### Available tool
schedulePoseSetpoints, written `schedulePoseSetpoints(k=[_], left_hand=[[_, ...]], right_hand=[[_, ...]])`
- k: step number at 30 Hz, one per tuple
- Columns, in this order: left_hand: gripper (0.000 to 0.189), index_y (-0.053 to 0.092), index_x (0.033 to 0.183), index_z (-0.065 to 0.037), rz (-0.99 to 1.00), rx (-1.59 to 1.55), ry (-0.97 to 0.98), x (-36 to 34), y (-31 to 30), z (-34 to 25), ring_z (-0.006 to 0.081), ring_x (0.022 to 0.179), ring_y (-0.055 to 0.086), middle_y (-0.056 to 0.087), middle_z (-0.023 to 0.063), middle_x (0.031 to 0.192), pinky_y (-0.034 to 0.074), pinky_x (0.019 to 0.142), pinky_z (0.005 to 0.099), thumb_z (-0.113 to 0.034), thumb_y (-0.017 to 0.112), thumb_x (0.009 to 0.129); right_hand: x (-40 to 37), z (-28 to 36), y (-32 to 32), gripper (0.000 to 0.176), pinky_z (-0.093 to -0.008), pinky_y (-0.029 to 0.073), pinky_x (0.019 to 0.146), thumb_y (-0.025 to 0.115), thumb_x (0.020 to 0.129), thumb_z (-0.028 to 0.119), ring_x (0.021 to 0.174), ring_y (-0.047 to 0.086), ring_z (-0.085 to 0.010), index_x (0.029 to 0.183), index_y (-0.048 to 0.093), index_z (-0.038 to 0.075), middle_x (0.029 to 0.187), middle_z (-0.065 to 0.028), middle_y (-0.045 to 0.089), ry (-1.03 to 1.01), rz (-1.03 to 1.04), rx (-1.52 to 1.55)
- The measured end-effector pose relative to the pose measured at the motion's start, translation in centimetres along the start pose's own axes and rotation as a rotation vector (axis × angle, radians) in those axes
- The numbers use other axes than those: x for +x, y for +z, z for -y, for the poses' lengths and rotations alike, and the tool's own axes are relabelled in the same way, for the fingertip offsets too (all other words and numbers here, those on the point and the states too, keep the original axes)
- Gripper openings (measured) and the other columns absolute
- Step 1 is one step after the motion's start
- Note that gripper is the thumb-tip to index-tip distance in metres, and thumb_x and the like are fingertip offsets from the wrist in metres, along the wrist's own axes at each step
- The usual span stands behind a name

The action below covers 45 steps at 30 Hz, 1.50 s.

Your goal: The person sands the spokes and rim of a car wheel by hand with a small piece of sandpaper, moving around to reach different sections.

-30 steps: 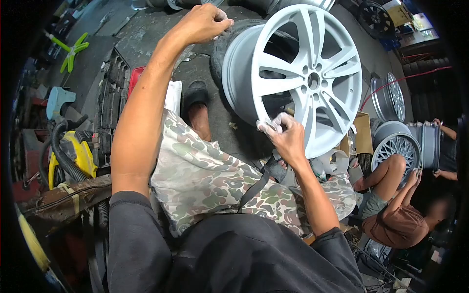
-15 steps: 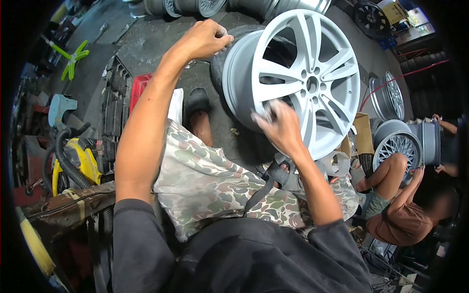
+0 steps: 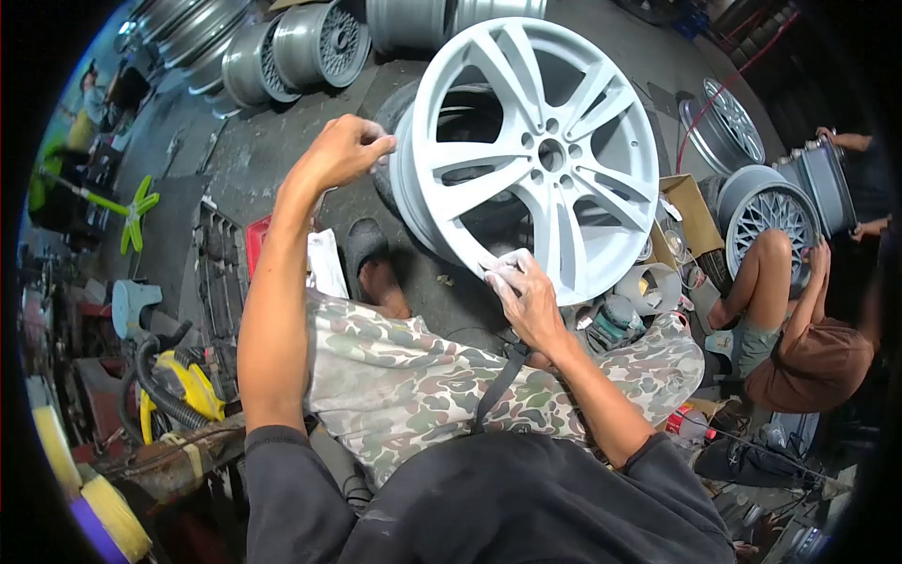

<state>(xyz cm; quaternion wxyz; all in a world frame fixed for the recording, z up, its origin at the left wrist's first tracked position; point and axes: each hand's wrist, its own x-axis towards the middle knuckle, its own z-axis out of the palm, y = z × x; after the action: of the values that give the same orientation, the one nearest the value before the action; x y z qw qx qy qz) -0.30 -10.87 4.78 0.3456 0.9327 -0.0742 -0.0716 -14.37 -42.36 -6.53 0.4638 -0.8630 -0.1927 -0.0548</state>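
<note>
A pale grey-primed alloy wheel (image 3: pixel 470 193) with twin spokes lies face up, tilted toward me, on a black tyre (image 3: pixel 384 185). My left hand (image 3: pixel 346 150) is at the left side of the wheel's barrel, fingers curled closed on its back edge. At the front lip nearest me, my right hand (image 3: pixel 526 299) has its fingers pressed together against the rim. Whitish dust coats those fingertips. I cannot tell what, if anything, the right fingers pinch.
Several unpainted wheels (image 3: pixel 329 42) stand behind. On the right, a person (image 3: pixel 817 362) sits by a mesh-spoked wheel (image 3: pixel 766 221). An open cardboard box (image 3: pixel 691 214) and a green power sander (image 3: pixel 613 324) lie beside my wheel. At left are a yellow machine (image 3: pixel 193 381) and a green fan (image 3: pixel 136 214).
My view has rolled and shifted. My right hand has moved from over the wheel's face edge down to the front lip nearest me. My left hand keeps its place at the barrel.
</note>
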Motion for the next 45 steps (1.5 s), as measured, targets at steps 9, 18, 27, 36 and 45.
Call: schedulePoseSetpoints(k=[9,18,27,36,45], left_hand=[[0.034,0.076,0.094,0.006,0.011,0.037,-0.056,0.8,0.1,-0.3,0.01,0.066,0.063,0.071,0.004,0.075,0.05,0.062,0.0288,-0.026,0.067,0.101],[0.033,0.077,0.097,0.006,0.005,0.056,0.003,1.0,-0.2,0.0,0.0102,0.067,0.063,0.07,0.0056,0.076,0.052,0.064,0.0294,-0.026,0.067,0.101],[0.031,0.076,0.103,0.005,-0.034,-0.028,-0.072,0.6,-0.9,0.8,0.0082,0.07,0.062,0.071,0.0031,0.081,0.051,0.064,0.0269,-0.024,0.065,0.103],[0.031,0.076,0.103,0.005,-0.015,0.003,-0.026,1.1,-0.6,0.2,0.0086,0.07,0.063,0.073,0.0045,0.083,0.052,0.065,0.0261,-0.023,0.065,0.103],[0.028,0.076,0.103,0.005,-0.031,-0.087,-0.059,0.6,-1.1,1.8,0.0085,0.07,0.062,0.071,0.0025,0.08,0.052,0.065,0.0262,-0.02,0.065,0.103]], right_hand=[[6.1,-0.1,4.5,0.026,-0.0426,0.046,0.079,0.063,0.102,0.021,0.087,0.058,-0.0307,0.103,0.074,-0.003,0.092,-0.0165,0.055,0.2,-0.021,0.102],[5.7,-1.5,0.0,0.035,-0.0326,0.05,0.076,0.06,0.107,0.031,0.08,0.057,-0.014,0.112,0.078,0.001,0.085,-0.0046,0.066,0.308,0.03,0.479],[5.8,-0.6,3.4,0.025,-0.0492,0.047,0.079,0.06,0.099,0.019,0.088,0.06,-0.0417,0.093,0.07,-0.003,0.091,-0.0208,0.056,0.115,0.045,0.027],[7.1,1.4,2.2,0.027,-0.0432,0.05,0.082,0.062,0.1,0.02,0.086,0.065,-0.0351,0.108,0.076,-0.002,0.095,-0.019,0.065,0.223,0.087,0.312],[4.7,-0.6,2.9,0.023,-0.0407,0.048,0.076,0.065,0.1,0.017,0.084,0.062,-0.0334,0.103,0.075,-0.003,0.087,-0.0174,0.06,0.145,0.0,0.069]])
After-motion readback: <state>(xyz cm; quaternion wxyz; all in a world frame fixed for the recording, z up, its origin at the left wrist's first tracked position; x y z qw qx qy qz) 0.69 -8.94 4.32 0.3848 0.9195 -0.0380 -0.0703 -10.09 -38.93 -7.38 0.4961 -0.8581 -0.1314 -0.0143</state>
